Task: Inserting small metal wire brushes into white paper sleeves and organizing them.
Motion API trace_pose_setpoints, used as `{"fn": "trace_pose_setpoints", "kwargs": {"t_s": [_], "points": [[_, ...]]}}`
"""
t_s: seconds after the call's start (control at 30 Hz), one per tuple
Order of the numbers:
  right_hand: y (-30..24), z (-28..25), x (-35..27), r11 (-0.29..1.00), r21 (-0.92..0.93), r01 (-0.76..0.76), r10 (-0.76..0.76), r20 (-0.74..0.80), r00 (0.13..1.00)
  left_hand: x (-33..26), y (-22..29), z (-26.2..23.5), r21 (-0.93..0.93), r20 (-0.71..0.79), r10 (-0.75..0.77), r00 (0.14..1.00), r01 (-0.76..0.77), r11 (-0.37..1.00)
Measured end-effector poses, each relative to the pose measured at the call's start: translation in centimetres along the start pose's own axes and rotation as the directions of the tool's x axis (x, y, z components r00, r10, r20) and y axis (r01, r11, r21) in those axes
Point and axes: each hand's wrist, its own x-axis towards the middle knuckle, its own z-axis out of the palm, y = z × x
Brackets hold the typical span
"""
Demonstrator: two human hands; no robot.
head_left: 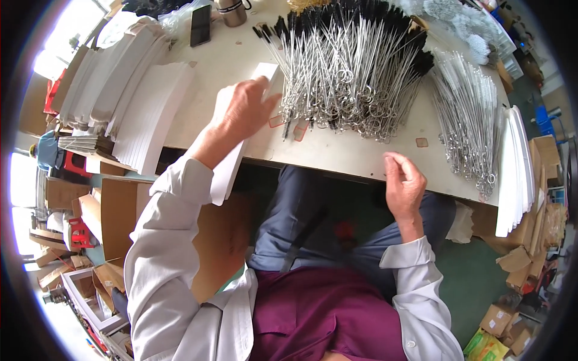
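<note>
My left hand (242, 113) is over a long, narrow white box (227, 174) that lies on the table and juts past its front edge. Its thumb and forefinger are spread apart, pointing at a big heap of thin wire brushes (355, 78) with black bristles and ring ends. I cannot tell whether the palm touches the box. By the table's front edge, below the heap, my right hand (404, 186) has its thumb and fingertips drawn together; whatever is between them, if anything, is too small to see.
White flat boxes (141, 120) are stacked at the left. On the right lie a second bundle of wire brushes (466, 114) with pale bristles and more white boxes (516, 171). A phone (200, 26) and a metal flask (232, 12) stand at the back. Cardboard cartons (498, 319) fill the floor's sides.
</note>
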Motion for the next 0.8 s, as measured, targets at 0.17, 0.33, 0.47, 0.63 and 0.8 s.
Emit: {"fn": "trace_pose_setpoints", "kwargs": {"t_s": [0.17, 0.33, 0.47, 0.63, 0.8], "points": [[1.8, 1.6, 0.1, 0.997, -0.072, 0.033, -0.037, -0.058, 0.998, 0.0, 6.2, 2.4, -0.101, 0.058, 0.248, 0.967, -0.241, 0.965], [1.4, 1.7, 0.4, 0.988, -0.108, 0.107, -0.117, -0.091, 0.989, 0.8, 7.4, 5.4, 0.073, 0.139, 0.363, 0.922, -0.375, 0.924], [1.6, 1.8, 0.4, 0.986, -0.104, 0.134, -0.143, -0.086, 0.986, 0.9, 7.2, 5.4, 0.177, 0.076, 0.456, 0.887, -0.462, 0.869], [1.2, 1.6, 0.7, 0.998, 0.047, -0.043, 0.045, -0.058, 0.997, 0.9, 8.9, 2.2, -0.088, -0.037, 0.358, 0.933, -0.36, 0.929], [-4.3, 2.9, 7.8, 0.852, -0.119, 0.51, -0.508, 0.044, 0.86, 1.4, 10.8, -2.3, -0.224, -0.232, 0.168, 0.958, -0.22, 0.949]]}}
